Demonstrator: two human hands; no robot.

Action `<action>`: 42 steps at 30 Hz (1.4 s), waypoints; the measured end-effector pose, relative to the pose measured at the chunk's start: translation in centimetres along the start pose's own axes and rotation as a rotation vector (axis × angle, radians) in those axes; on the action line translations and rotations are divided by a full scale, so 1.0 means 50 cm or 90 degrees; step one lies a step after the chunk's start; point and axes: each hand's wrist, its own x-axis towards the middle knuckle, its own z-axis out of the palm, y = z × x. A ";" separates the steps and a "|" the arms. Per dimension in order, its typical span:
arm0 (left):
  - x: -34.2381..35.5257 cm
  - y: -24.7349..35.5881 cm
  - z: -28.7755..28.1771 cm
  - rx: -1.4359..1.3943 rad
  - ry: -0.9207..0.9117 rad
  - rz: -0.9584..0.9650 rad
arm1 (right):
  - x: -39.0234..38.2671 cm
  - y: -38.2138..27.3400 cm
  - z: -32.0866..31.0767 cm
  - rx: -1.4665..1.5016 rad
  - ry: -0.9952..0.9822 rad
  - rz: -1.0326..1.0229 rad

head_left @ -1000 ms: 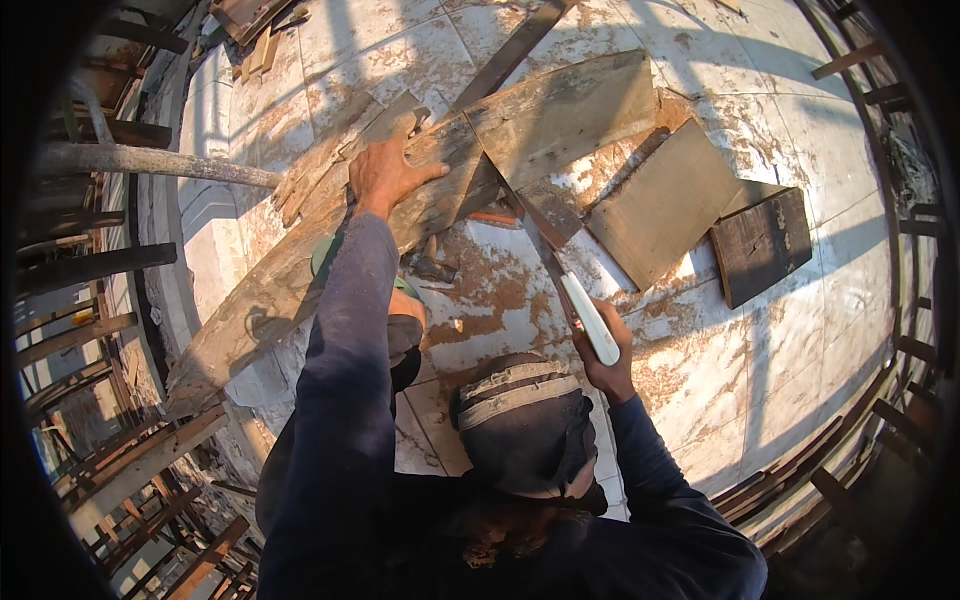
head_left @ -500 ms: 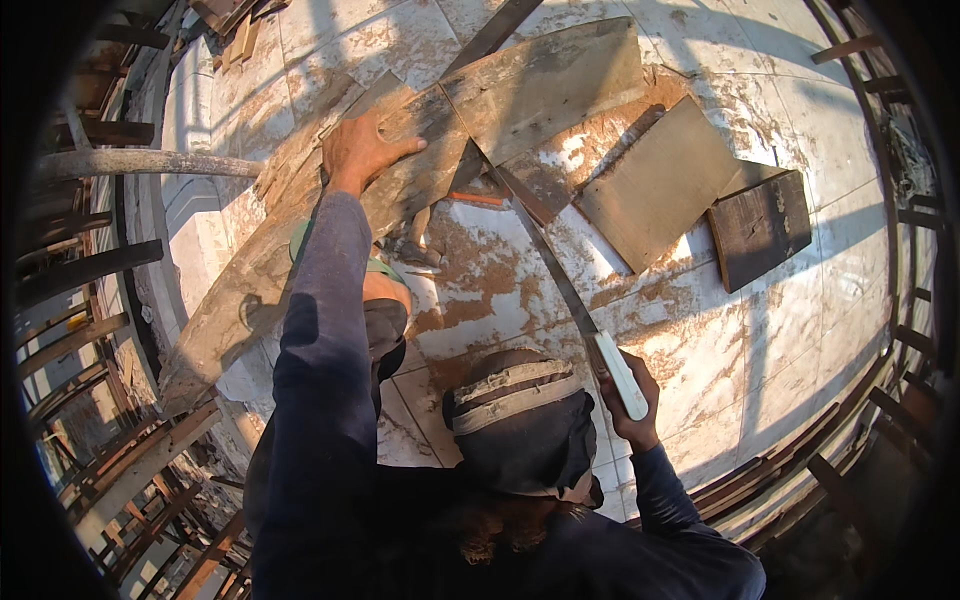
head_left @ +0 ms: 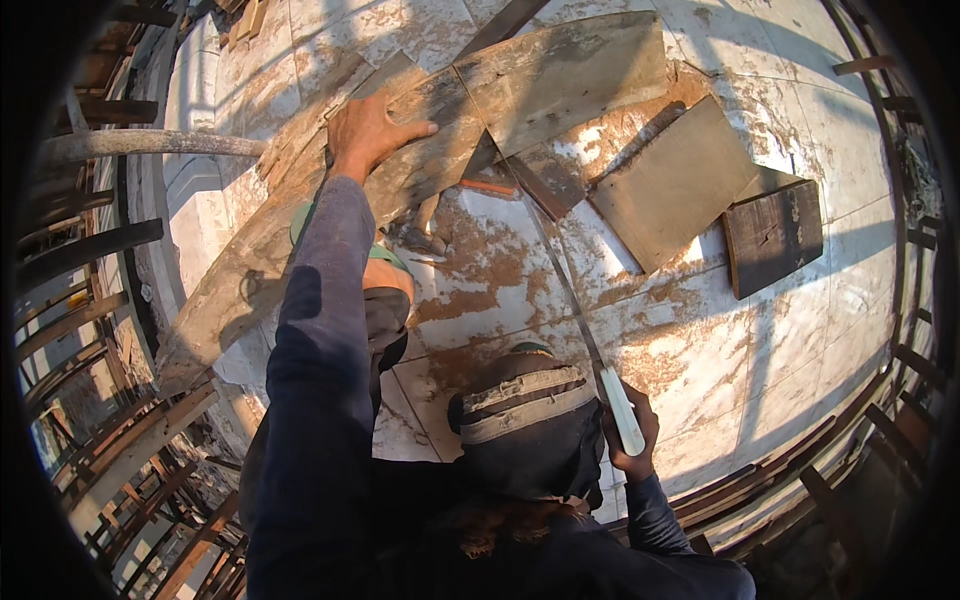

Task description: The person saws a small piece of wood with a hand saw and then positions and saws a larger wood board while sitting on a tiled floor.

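My left hand [head_left: 365,135] grips the long weathered board [head_left: 245,280] near its upper end, thumb spread across the top and fingers bent over the far edge. My right hand [head_left: 630,435], at lower right, is closed round the white handle of a handsaw [head_left: 622,410]. The saw's long blade slopes up to a narrow cut in the board, between my left hand and the board's far right section [head_left: 565,70]. Below the board, by my left arm, are part of a bare foot [head_left: 388,280], green footwear and a small tool [head_left: 425,240], too unclear to name.
A grey board piece [head_left: 670,185] and a dark block [head_left: 775,240] lie at right on the dusty white tiled floor [head_left: 810,340]. A pale pole [head_left: 170,145] juts in from the left. Stacked timber [head_left: 80,330] borders both sides. A dark cap [head_left: 525,410] fills the lower middle.
The saw and my right hand have drawn back toward the lower right. My left hand stays on the board. The floor and boards sit higher in the picture.
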 end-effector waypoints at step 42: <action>-0.017 0.003 -0.006 0.028 0.082 0.010 | 0.338 0.011 0.173 0.022 0.052 -0.164</action>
